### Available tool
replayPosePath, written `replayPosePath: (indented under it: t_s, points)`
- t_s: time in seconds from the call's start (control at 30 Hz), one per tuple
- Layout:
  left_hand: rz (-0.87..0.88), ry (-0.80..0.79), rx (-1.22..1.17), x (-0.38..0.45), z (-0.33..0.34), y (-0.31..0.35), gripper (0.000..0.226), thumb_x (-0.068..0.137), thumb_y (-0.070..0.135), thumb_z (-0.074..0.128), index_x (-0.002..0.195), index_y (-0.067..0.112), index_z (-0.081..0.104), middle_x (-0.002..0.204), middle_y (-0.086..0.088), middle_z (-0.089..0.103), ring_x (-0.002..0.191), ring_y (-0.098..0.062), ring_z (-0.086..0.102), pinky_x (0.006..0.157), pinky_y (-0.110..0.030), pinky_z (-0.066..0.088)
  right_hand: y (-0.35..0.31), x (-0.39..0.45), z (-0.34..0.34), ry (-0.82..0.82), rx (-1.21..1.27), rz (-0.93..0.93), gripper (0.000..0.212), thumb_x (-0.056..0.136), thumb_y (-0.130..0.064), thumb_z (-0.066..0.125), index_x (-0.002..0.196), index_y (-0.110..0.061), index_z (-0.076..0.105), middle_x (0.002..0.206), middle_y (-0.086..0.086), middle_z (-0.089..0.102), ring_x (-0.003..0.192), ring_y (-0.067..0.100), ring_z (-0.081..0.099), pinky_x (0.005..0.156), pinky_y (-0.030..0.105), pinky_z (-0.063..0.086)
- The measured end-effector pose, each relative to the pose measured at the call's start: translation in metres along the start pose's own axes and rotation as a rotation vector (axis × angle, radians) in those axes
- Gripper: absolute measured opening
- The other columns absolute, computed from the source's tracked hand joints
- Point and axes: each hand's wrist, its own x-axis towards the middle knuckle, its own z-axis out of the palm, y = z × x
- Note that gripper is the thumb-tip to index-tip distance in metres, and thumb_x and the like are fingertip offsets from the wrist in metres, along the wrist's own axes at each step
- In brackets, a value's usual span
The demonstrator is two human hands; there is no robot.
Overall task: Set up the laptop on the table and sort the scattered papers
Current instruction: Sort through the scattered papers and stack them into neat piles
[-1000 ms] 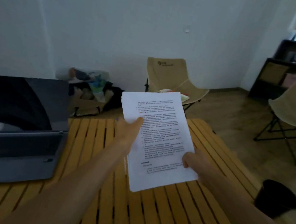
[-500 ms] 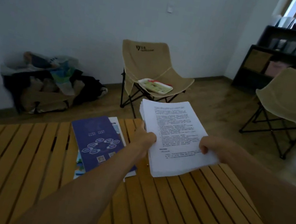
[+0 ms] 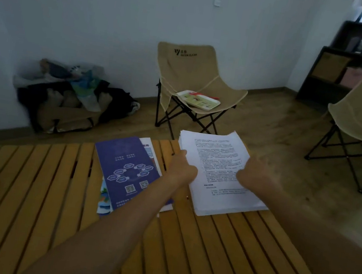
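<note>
L hand [image 3: 182, 169] grips stack [image 3: 219, 176] at its left edge; R hand [image 3: 254, 172] lies on top, grip unclear. Stack sits at table [image 3: 48, 187] far-right corner, beside brochures [image 3: 126, 170]. Best to square edges w/ both hands before letting go.

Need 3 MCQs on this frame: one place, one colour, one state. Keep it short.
1. Where does the blue brochure lie?
A. left of the white paper stack
B. on the chair
C. on the laptop

2. What colour is the nearer folding chair?
A. red
B. beige
C. black

3. What is the left hand doing?
A. hanging idle
B. typing
C. holding the stack's left edge

Key: 1 A, it lies on the slatted table beside the stack; 2 B, tan fabric; 3 C, fingers at the edge.
</note>
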Motion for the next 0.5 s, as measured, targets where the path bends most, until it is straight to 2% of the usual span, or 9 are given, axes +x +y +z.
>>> replayPosePath:
  t_s: [0.07, 0.1, 0.13, 0.17, 0.23, 0.27, 0.33, 0.43, 0.5]
  points:
    - [0.130, 0.111, 0.286, -0.021, -0.027, -0.008, 0.013, 0.090, 0.002, 0.056, 0.093, 0.014, 0.061, 0.088, 0.002, 0.059, 0.087, -0.017, 0.057, 0.057, -0.009, 0.041, -0.025, -0.019, 0.009, 0.116, -0.178, -0.146, 0.055, 0.082, -0.033, 0.054, 0.130, -0.006, 0.046, 0.132, 0.018, 0.050, 0.125, 0.035, 0.046, 0.106, 0.049, 0.040]
    - [0.179, 0.125, 0.440, -0.031, -0.042, -0.017, 0.011, 0.092, 0.005, 0.055, 0.093, 0.013, 0.063, 0.094, -0.002, 0.062, 0.094, -0.022, 0.056, 0.069, -0.017, 0.046, -0.039, -0.031, 0.012, 0.170, -0.299, -0.211, 0.064, 0.087, -0.035, 0.053, 0.141, -0.006, 0.037, 0.145, 0.020, 0.039, 0.137, 0.037, 0.034, 0.115, 0.050, 0.028]
    - [0.175, 0.109, 0.607, -0.041, -0.056, -0.031, 0.016, 0.094, 0.012, 0.055, 0.107, 0.008, 0.064, 0.115, -0.011, 0.061, 0.112, -0.028, 0.053, 0.088, -0.029, 0.047, -0.053, -0.045, 0.015, 0.200, -0.374, -0.268, 0.069, 0.090, -0.037, 0.053, 0.148, -0.007, 0.029, 0.154, 0.020, 0.028, 0.145, 0.036, 0.022, 0.119, 0.051, 0.016]
    - [0.113, 0.089, 0.773, -0.051, -0.071, -0.047, 0.035, 0.097, 0.024, 0.054, 0.128, 0.007, 0.056, 0.140, -0.015, 0.048, 0.132, -0.030, 0.041, 0.107, -0.039, 0.038, -0.067, -0.059, 0.016, 0.203, -0.385, -0.317, 0.067, 0.093, -0.036, 0.053, 0.149, -0.008, 0.029, 0.157, 0.019, 0.025, 0.147, 0.035, 0.019, 0.120, 0.050, 0.013]
    - [-0.040, 0.064, 0.935, -0.066, -0.094, -0.080, 0.065, 0.096, 0.051, 0.048, 0.150, 0.017, 0.031, 0.161, -0.009, 0.018, 0.148, -0.032, 0.013, 0.121, -0.048, 0.016, -0.088, -0.080, 0.025, 0.076, -0.151, -0.384, 0.043, 0.094, -0.027, 0.054, 0.134, -0.012, 0.048, 0.140, 0.014, 0.048, 0.129, 0.028, 0.044, 0.110, 0.042, 0.037]
    - [-0.073, 0.049, 0.928, -0.073, -0.100, -0.092, 0.071, 0.095, 0.060, 0.044, 0.153, 0.022, 0.025, 0.163, -0.005, 0.012, 0.150, -0.031, 0.005, 0.121, -0.049, 0.012, -0.098, -0.093, 0.030, -0.054, 0.023, -0.376, 0.027, 0.095, -0.023, 0.055, 0.119, -0.013, 0.057, 0.124, 0.008, 0.057, 0.110, 0.020, 0.055, 0.096, 0.036, 0.049]
    - [-0.062, 0.048, 0.894, -0.084, -0.106, -0.108, 0.075, 0.093, 0.067, 0.038, 0.154, 0.029, 0.019, 0.164, 0.000, 0.006, 0.151, -0.027, -0.003, 0.121, -0.051, 0.008, -0.113, -0.113, 0.043, -0.230, 0.252, -0.353, 0.009, 0.096, -0.022, 0.058, 0.099, -0.014, 0.057, 0.104, 0.001, 0.060, 0.087, 0.011, 0.058, 0.075, 0.028, 0.055]
    - [-0.015, 0.068, 0.871, -0.101, -0.113, -0.114, 0.076, 0.092, 0.067, 0.041, 0.154, 0.030, 0.018, 0.164, 0.002, 0.004, 0.151, -0.023, -0.003, 0.122, -0.047, 0.007, -0.125, -0.130, 0.062, -0.294, 0.340, -0.329, 0.022, 0.096, -0.030, 0.062, 0.109, -0.014, 0.056, 0.113, 0.002, 0.064, 0.092, 0.010, 0.059, 0.074, 0.025, 0.054]
    - [-0.005, 0.105, 0.743, -0.108, -0.118, -0.119, 0.080, 0.089, 0.062, 0.053, 0.153, 0.026, 0.022, 0.163, 0.001, 0.009, 0.150, -0.021, 0.006, 0.122, -0.042, 0.017, -0.128, -0.138, 0.073, -0.301, 0.357, -0.294, 0.045, 0.090, -0.037, 0.070, 0.124, -0.016, 0.050, 0.123, 0.002, 0.059, 0.106, 0.013, 0.060, 0.082, 0.029, 0.057]
